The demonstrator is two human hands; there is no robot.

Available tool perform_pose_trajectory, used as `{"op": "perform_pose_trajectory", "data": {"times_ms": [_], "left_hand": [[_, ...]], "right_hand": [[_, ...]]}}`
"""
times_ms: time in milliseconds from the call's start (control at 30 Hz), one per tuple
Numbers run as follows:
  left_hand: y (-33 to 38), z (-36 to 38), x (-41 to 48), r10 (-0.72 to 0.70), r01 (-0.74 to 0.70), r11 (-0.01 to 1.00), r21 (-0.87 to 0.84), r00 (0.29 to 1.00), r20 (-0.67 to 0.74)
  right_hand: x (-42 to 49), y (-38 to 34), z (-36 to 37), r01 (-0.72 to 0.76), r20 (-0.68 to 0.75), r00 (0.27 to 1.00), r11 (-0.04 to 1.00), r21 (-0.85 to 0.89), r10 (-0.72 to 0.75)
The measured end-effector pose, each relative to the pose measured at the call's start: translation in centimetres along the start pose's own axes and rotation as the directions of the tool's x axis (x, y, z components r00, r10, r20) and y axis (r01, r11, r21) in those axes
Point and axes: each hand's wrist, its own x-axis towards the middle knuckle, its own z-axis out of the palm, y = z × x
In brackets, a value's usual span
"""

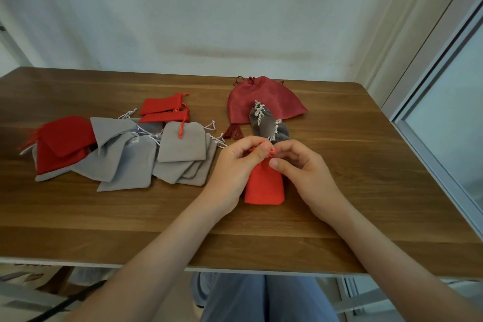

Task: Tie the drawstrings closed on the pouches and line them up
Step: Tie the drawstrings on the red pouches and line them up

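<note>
A small red pouch (264,187) lies on the wooden table (366,165) in front of me, its mouth gathered. My left hand (235,165) and my right hand (300,167) both pinch its red drawstring (271,151) at the pouch's top. Just beyond my hands lie two grey pouches (261,120) with white cords, drawn closed, resting partly on a large dark-red pouch (264,102). To the left sits a loose pile of flat grey pouches (180,142) and red pouches (65,138).
Two more red pouches (163,110) lie behind the pile. The table's near edge (235,269) runs above my knees. A white wall stands behind the table and a window frame (431,112) runs along the right side.
</note>
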Motion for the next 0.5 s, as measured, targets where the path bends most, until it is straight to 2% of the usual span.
{"op": "perform_pose_trajectory", "data": {"times_ms": [100, 233, 333, 433, 500], "left_hand": [[0.0, 0.1, 0.0, -0.005, 0.005, 1.0, 0.014, 1.0, 0.002], [-0.4, -0.1, 0.2, 0.069, -0.068, 0.984, 0.166, 0.998, -0.002], [-0.8, -0.3, 0.3, 0.178, -0.177, 0.933, 0.312, 0.984, 0.024], [-1.0, -0.4, 0.4, 0.25, -0.249, 0.842, 0.479, 0.966, 0.062], [-1.0, -0.4, 0.5, 0.238, -0.239, 0.858, 0.454, 0.969, 0.059]], "right_hand": [[-0.1, 0.0, 0.2, -0.007, -0.024, 1.0, 1.0, 0.002, 0.007], [0.0, 0.1, 0.4, -0.005, -0.031, 1.0, 1.0, 0.01, 0.006], [0.0, 0.0, 0.4, 0.02, -0.035, 0.999, 1.0, 0.006, -0.02], [-0.1, 0.1, 0.2, 0.049, -0.065, 0.997, 0.999, 0.009, -0.048], [-0.2, 0.2, 0.1, 0.069, -0.064, 0.996, 0.998, 0.002, -0.069]]}}
